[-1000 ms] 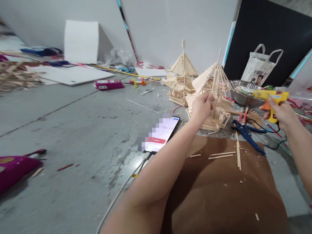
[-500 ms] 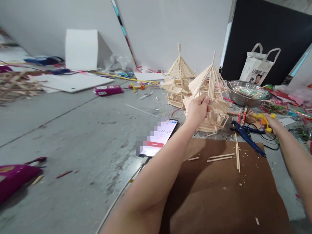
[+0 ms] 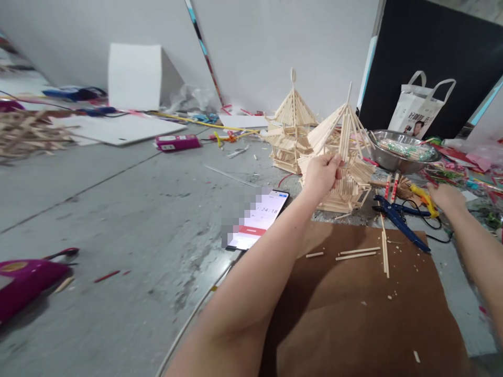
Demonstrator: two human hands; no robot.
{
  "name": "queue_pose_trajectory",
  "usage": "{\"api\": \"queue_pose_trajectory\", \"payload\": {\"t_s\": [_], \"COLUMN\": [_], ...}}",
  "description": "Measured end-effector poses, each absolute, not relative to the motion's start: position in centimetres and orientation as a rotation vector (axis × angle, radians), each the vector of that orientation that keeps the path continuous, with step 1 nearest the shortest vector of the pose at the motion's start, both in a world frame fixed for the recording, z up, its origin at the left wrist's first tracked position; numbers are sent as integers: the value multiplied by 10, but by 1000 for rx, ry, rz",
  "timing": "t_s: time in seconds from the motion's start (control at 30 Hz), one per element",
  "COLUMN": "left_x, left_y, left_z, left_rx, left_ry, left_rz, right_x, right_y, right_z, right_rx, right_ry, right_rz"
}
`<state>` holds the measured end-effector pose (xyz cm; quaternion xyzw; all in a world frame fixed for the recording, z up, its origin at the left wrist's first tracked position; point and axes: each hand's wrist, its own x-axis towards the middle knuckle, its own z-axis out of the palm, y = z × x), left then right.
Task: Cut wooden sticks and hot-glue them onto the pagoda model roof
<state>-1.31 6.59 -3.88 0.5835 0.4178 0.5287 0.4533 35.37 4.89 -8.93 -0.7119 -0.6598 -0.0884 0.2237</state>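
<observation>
My left hand (image 3: 325, 175) is closed, its fingertips pinched at the lower roof edge of the front pagoda model (image 3: 346, 196), built from thin wooden sticks. Long sticks rise above it to a pointed, partly open roof. A second stick pagoda (image 3: 293, 123) with a fuller roof stands just behind to the left. At the right, my right hand (image 3: 450, 199) is beside a yellow glue gun (image 3: 426, 200), fingers loosely apart and seemingly off it. Blue-handled cutters (image 3: 404, 225) lie below the gun. Loose sticks (image 3: 357, 254) are scattered on a brown board (image 3: 353, 324).
A phone (image 3: 259, 222) with a timer lies left of my forearm. Behind the gun sit a metal bowl (image 3: 404, 154) and a white bag (image 3: 416, 112). Purple devices (image 3: 178, 143) rest on the grey floor, and a cable (image 3: 188, 319) runs beside my left arm.
My right hand has shifted slightly right, away from the glue gun, which has tipped to a slant. The left hand stays at the front pagoda; the view has shifted slightly.
</observation>
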Motion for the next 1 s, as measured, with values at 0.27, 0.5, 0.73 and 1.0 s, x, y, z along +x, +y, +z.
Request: {"api": "queue_pose_trajectory", "payload": {"t_s": [0.27,0.5,0.73,1.0], "left_x": [-14,-14,-14,-14], "left_y": [65,68,68,69], "left_z": [-37,-38,-37,-37], "left_rx": [1368,1330,1305,1281], "left_ry": [995,941,934,898], "left_rz": [1294,1285,1266,1275], "right_x": [257,193,149,127], "right_y": [42,30,30,32], "right_z": [-34,-5,13,11], "right_rx": [-2280,-1717,-1447,-1434], "right_ry": [-1581,-1803,-1920,-2063], "right_rz": [-370,-346,-311,-369]}}
